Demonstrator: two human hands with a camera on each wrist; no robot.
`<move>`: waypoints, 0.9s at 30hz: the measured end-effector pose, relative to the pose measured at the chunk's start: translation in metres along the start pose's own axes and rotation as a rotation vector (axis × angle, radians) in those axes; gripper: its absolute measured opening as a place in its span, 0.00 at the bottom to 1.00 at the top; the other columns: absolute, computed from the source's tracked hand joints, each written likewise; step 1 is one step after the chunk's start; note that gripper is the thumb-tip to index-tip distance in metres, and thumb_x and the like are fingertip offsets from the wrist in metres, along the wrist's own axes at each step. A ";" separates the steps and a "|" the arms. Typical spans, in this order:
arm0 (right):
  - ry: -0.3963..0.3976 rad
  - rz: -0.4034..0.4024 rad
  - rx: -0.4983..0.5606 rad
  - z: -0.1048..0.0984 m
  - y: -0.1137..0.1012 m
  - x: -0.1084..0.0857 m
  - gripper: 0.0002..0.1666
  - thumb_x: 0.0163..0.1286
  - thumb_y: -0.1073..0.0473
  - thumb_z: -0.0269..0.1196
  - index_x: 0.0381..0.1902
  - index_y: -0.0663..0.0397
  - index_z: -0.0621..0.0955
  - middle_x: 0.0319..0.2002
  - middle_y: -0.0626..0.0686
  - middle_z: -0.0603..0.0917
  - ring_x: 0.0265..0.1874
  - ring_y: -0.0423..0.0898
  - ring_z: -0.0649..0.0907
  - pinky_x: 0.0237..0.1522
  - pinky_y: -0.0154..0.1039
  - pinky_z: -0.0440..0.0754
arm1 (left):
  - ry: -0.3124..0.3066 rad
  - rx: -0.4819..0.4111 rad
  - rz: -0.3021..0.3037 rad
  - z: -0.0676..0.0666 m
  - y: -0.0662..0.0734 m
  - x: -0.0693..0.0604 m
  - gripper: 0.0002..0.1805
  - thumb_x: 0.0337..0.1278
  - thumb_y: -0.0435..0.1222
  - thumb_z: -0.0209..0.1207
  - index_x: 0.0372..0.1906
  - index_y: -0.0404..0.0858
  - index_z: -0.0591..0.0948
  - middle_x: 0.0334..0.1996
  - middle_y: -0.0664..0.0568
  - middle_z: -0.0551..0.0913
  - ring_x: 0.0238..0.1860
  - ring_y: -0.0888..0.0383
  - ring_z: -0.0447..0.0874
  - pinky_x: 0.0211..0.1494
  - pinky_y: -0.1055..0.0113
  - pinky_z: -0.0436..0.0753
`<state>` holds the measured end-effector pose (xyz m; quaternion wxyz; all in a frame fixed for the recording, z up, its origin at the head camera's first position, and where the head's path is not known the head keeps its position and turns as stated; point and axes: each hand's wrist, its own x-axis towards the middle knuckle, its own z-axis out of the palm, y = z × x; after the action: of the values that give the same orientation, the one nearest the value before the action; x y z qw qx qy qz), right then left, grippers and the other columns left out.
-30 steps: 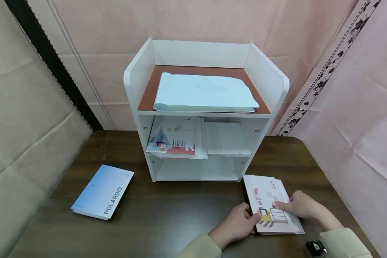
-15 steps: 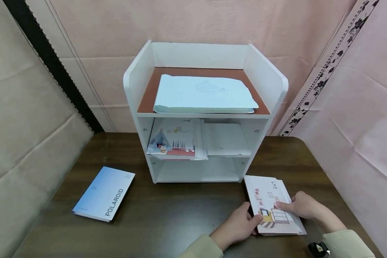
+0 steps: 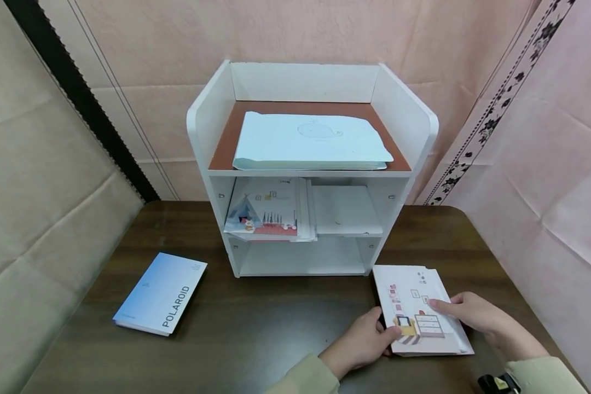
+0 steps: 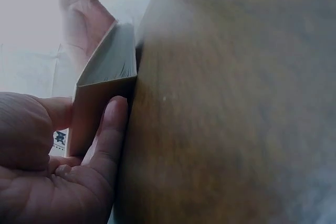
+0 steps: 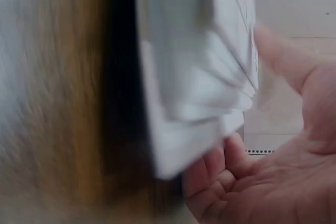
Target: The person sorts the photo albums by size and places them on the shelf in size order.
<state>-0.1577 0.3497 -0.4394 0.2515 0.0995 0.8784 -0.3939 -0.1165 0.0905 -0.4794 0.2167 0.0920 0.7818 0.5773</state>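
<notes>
A white illustrated book (image 3: 413, 306) lies at the right front of the table, right of the shelf's foot. My left hand (image 3: 361, 342) grips its left edge, thumb on the cover; in the left wrist view the left hand (image 4: 68, 156) holds the book's spine (image 4: 92, 108) between thumb and fingers. My right hand (image 3: 482, 317) holds the right edge, thumb on the cover. Up close in the right wrist view, the right hand (image 5: 273, 166) has its thumb on the cover side and fingers curled at the fanned white pages (image 5: 199, 87).
A white shelf unit (image 3: 300, 272) stands at the back centre. Its top holds a pale blue whale-drawn booklet (image 3: 310, 139); its middle shelf holds illustrated books (image 3: 263, 210) at the left. A blue POLAROID book (image 3: 160, 293) lies on the table (image 3: 256, 328) at the left.
My right hand has slid slightly right and up along the book, its thumb higher on the cover. The cover's right edge has shifted a little right. My left hand has stayed nearly still.
</notes>
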 end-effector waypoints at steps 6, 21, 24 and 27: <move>-0.018 -0.029 0.309 0.002 0.005 -0.008 0.51 0.67 0.40 0.62 0.68 0.73 0.54 0.44 0.59 0.81 0.38 0.54 0.84 0.38 0.48 0.83 | -0.003 0.024 0.005 0.000 0.000 0.000 0.15 0.63 0.43 0.62 0.52 0.45 0.75 0.22 0.56 0.76 0.18 0.60 0.77 0.26 0.69 0.76; -0.101 -0.106 0.602 0.013 0.013 -0.025 0.49 0.72 0.48 0.59 0.73 0.64 0.43 0.45 0.59 0.84 0.43 0.58 0.85 0.41 0.54 0.83 | -0.007 -0.003 -0.019 -0.005 0.000 -0.003 0.15 0.57 0.41 0.66 0.47 0.42 0.78 0.26 0.56 0.75 0.26 0.62 0.74 0.31 0.67 0.74; -0.128 -0.123 0.614 0.017 0.012 -0.030 0.49 0.73 0.49 0.58 0.73 0.64 0.42 0.46 0.60 0.84 0.44 0.59 0.84 0.42 0.55 0.82 | -0.028 -0.094 -0.034 -0.009 -0.003 -0.004 0.12 0.55 0.39 0.68 0.43 0.44 0.79 0.27 0.55 0.77 0.27 0.61 0.75 0.32 0.66 0.74; -0.167 -0.140 0.635 0.022 0.013 -0.036 0.45 0.74 0.51 0.57 0.72 0.64 0.44 0.48 0.61 0.83 0.46 0.60 0.83 0.44 0.56 0.82 | -0.058 -0.236 -0.061 -0.012 -0.006 -0.008 0.12 0.56 0.34 0.66 0.45 0.43 0.79 0.30 0.52 0.80 0.31 0.59 0.79 0.36 0.64 0.78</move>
<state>-0.1139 0.3426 -0.4414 0.2514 0.0799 0.6930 -0.6709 -0.1147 0.0750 -0.4802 0.2661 0.0586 0.7042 0.6556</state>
